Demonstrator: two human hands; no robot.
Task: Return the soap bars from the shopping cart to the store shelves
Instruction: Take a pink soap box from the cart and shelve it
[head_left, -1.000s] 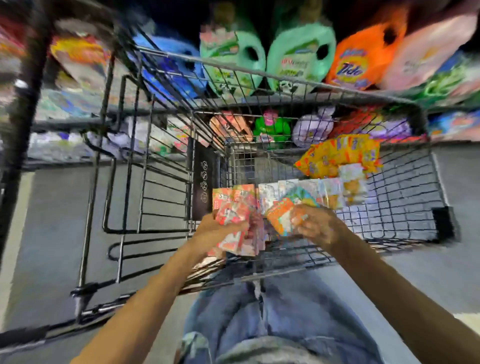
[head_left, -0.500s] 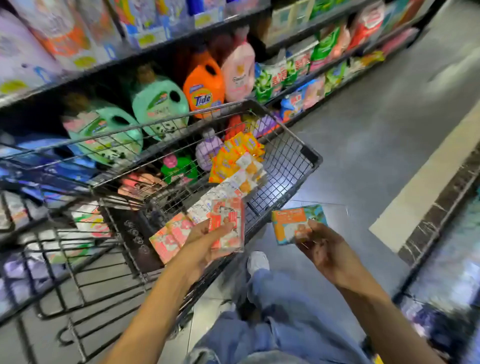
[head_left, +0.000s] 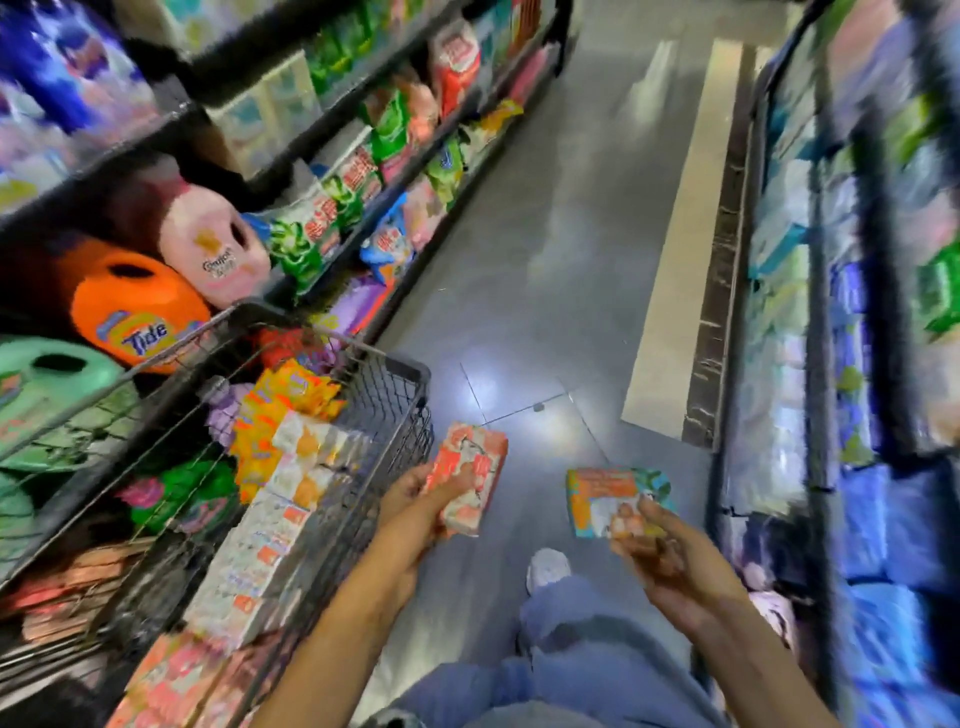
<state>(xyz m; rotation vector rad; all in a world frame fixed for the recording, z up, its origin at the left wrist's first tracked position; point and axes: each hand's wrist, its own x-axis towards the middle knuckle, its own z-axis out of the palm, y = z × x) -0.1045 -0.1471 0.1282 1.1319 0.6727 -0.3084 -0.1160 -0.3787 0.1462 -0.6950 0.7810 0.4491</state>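
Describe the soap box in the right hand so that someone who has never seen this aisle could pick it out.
Find the wire shopping cart beside the detergent shelves, then look past its corner, over the grey floor. There the right hand pinches the soap box. Unlike the pink-and-white box in the left hand, it is orange with teal edges.

Bright overhead store light, glare patches on glossy floor (head_left: 519, 384), heavy motion blur at edges, wide-angle bending

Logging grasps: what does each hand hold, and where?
Left hand grips pink soap box across its middle; right hand pinches orange box at its near corner.
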